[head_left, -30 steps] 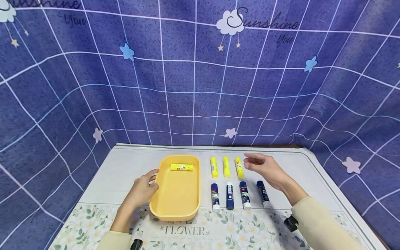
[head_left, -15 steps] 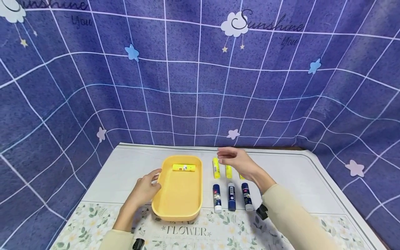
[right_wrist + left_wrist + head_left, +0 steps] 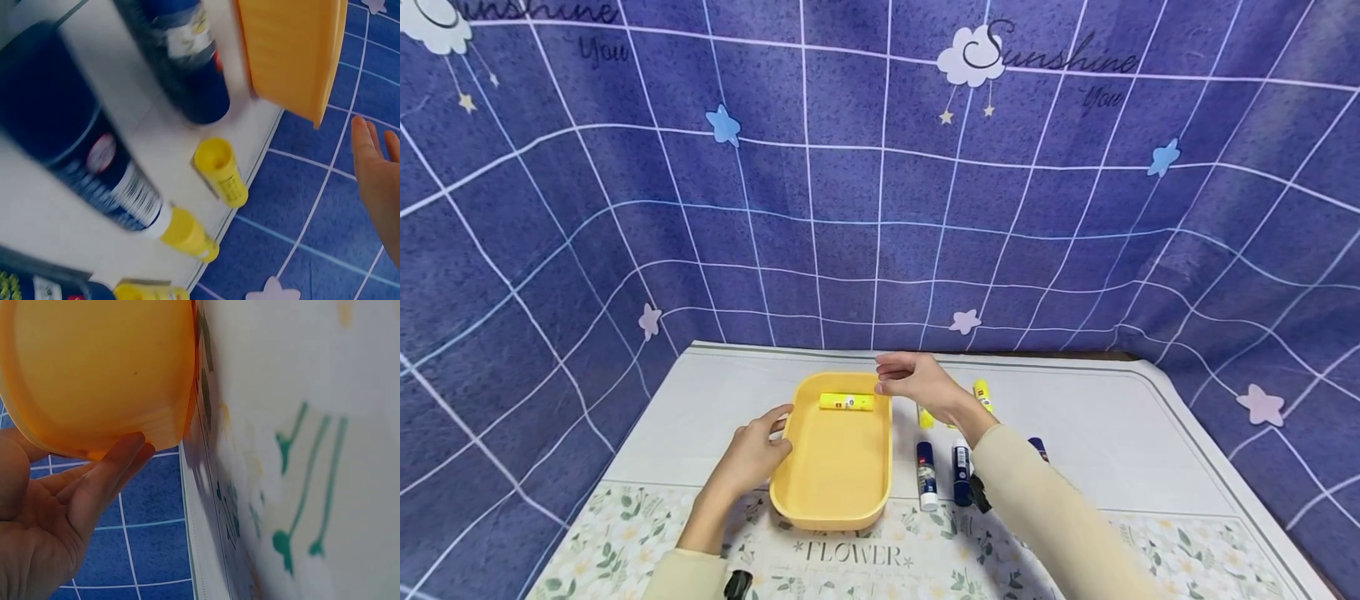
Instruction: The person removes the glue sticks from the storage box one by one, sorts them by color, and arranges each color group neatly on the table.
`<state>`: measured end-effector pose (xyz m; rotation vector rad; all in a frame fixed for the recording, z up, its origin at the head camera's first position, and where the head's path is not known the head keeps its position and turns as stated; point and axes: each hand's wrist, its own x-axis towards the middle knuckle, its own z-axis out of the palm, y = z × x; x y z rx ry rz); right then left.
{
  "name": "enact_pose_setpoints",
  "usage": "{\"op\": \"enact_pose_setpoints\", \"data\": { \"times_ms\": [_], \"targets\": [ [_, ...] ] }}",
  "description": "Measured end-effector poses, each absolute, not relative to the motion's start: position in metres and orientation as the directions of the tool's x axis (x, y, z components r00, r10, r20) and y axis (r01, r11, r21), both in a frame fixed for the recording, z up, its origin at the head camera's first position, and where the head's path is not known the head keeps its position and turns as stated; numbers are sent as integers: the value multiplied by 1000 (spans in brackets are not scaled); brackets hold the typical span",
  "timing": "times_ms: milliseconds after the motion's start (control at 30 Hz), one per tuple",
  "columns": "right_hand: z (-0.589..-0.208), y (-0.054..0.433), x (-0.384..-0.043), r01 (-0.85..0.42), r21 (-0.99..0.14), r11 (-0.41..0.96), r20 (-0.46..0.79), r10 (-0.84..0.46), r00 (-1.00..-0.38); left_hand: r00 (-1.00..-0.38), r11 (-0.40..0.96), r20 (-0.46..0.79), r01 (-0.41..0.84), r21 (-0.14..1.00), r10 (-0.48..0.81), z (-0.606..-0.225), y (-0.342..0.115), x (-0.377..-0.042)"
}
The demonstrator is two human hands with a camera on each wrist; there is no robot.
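My left hand [image 3: 752, 452] touches the left side of a yellow plastic tray [image 3: 831, 479], fingers and thumb at its edge. In the left wrist view, fingers [image 3: 119, 464] lie along the tray's outer wall. A yellow glue stick [image 3: 847, 402] lies crosswise inside, near the far end. Above the far right rim hovers my right hand [image 3: 925, 385], holding nothing visible, fingers straight in the right wrist view. Right of the tray are yellow glue sticks [image 3: 982, 395], partly hidden by this hand and arm, and navy glue sticks [image 3: 927, 477] with white ends, nearer me and partly covered by the sleeve.
The table's white cover [image 3: 1097, 450] has a floral strip [image 3: 602, 542] along the near side, printed FLOWER. A blue gridded curtain [image 3: 850, 183] hangs behind the table and at both sides. Black wrist cameras are strapped at both sleeves.
My right hand has moved left from beside the rightmost yellow glue stick, across the yellow row, to the tray's far right rim. The left hand stays at the tray.
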<state>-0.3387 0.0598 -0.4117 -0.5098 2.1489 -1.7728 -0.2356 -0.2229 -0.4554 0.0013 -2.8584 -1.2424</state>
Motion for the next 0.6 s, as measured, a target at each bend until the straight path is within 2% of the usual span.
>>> {"op": "enact_pose_setpoints", "data": {
  "times_ms": [467,600],
  "targets": [
    [-421,17,-348,-88,-981,175,-8,-483,-875,-999,673,37,24,740,-4,-452,-223,-234],
    [-424,11,-345,-102,-971,218,-25,-513,-858,-1000,666,28,20,745,-2,-453,-222,-233]
  ]
}}
